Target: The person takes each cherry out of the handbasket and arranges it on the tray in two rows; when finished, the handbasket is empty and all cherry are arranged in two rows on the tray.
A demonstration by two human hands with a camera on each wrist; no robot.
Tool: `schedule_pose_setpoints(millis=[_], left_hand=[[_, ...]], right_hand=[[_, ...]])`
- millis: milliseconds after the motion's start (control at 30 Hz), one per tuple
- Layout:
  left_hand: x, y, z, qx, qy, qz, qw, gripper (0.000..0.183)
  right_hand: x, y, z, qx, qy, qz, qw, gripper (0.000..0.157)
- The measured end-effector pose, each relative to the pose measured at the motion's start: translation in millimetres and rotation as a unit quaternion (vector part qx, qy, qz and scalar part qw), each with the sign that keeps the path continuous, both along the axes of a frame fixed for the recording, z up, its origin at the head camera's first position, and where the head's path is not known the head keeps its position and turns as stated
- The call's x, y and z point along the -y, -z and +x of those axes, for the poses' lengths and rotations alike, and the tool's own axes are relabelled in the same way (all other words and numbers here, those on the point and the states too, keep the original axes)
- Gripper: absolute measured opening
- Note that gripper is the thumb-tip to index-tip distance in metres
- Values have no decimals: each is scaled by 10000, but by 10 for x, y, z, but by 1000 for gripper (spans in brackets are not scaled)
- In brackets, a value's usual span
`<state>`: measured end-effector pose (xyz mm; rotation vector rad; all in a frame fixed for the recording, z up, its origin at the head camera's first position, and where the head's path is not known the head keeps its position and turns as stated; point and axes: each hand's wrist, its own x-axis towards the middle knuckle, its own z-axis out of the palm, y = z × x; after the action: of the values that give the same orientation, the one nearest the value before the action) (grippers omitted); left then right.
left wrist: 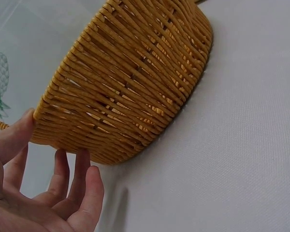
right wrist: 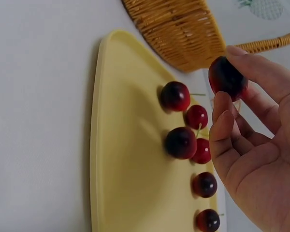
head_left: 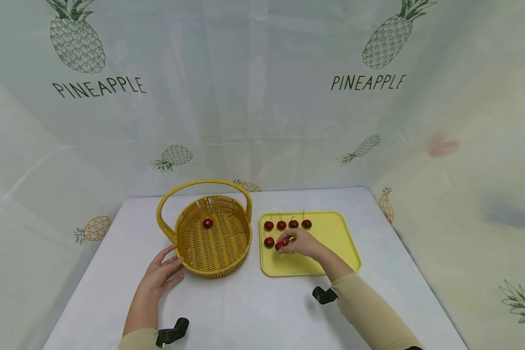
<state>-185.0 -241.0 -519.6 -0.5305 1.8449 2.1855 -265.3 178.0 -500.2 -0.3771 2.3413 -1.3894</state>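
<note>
My right hand (head_left: 301,242) pinches a dark red cherry (right wrist: 227,77) between thumb and fingers, over the front left part of the yellow tray (head_left: 328,253). Several more cherries lie on that tray, among them one (head_left: 269,242) just left of the held one and a row along the back with thin stems. A round yellow woven basket (head_left: 214,265) with a tall handle stands to the left, with one cherry (head_left: 207,223) inside. At its left side, my left hand (head_left: 159,274) has the thumb at the rim and loosely spread fingers (left wrist: 82,169) by the outer wall.
Basket and tray stand side by side on a white-covered table (head_left: 245,311), a narrow gap between them. The basket's arched handle (head_left: 205,182) rises over its back. A pineapple-printed curtain (head_left: 253,107) hangs behind the table and along both sides.
</note>
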Motion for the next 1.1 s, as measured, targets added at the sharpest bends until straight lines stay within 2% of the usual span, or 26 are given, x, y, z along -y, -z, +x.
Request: schedule_pose_setpoints(millis=[333, 567, 733, 1100], left_hand=[[8, 17, -12, -16, -31, 26, 10000, 68], [11, 29, -11, -23, -72, -149, 9999, 67], [14, 43, -10, -1, -99, -141, 9999, 68], [2, 32, -10, -10, -107, -148, 9998, 67]], right_hand=[[-160, 141, 18, -286, 499, 124, 9983, 25], [-216, 229, -14, -553, 1100, 660, 9902, 23], [-260, 285, -39, -504, 1428, 740, 9857, 25], [-300, 418, -111, -328, 1721, 715, 9819, 25]])
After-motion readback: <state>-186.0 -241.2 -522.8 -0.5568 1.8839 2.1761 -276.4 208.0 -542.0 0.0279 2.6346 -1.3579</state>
